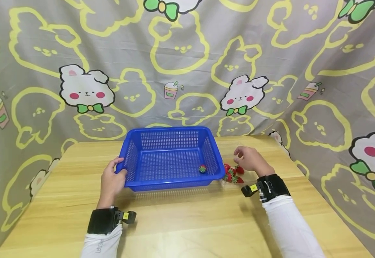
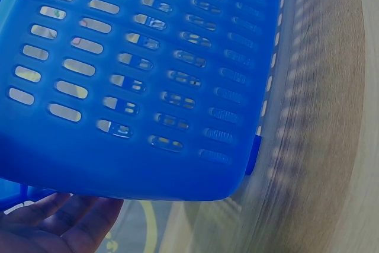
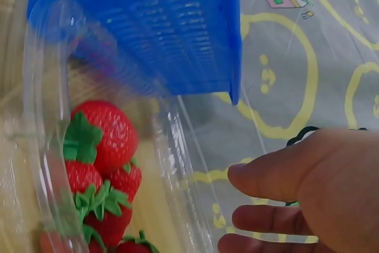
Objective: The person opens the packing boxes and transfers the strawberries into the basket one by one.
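Note:
A blue plastic basket [image 1: 171, 184] with slotted sides stands on the table, one strawberry [image 1: 202, 168] lying inside near its right front corner. My left hand [image 1: 112, 181] grips the basket's left rim; in the left wrist view its fingers [image 2: 89, 220] show at the edge of the slotted wall. To the right of the basket, several red strawberries [image 3: 106, 137] with green leaves lie in a clear plastic container [image 3: 183, 170]. Just above that container, my right hand [image 1: 250, 158] is held with fingers loosely bent and nothing between them.
The wooden table [image 1: 187, 222] extends toward me in front of the basket. A grey curtain [image 1: 187, 61] with yellow outlines and white rabbit faces hangs behind the table and along both sides. The clear container sits close against the basket's right side.

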{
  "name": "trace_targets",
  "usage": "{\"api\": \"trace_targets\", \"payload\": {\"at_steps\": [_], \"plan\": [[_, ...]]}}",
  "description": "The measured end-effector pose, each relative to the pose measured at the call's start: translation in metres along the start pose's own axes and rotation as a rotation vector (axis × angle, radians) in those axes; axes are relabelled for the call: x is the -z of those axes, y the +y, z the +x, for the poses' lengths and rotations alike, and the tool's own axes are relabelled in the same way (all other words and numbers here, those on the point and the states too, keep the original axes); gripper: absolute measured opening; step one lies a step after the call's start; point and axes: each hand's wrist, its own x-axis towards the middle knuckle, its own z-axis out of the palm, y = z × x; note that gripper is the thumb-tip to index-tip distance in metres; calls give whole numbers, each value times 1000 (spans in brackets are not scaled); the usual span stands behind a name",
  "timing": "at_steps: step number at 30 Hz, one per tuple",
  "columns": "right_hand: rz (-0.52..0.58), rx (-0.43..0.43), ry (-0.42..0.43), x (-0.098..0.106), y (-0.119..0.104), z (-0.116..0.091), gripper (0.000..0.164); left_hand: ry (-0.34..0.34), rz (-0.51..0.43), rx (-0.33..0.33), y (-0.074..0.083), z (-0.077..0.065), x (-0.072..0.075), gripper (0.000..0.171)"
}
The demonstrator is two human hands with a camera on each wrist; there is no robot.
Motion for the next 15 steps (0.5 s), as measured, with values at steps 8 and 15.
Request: {"api": "trace_targets", "payload": {"at_steps": [8, 15], "plan": [[-28, -14, -40, -1, 11, 5, 22, 5, 6, -15, 0, 3, -1, 46], [-64, -7, -87, -6, 14, 9, 24, 7, 19, -16, -1, 0, 1, 46]]}}
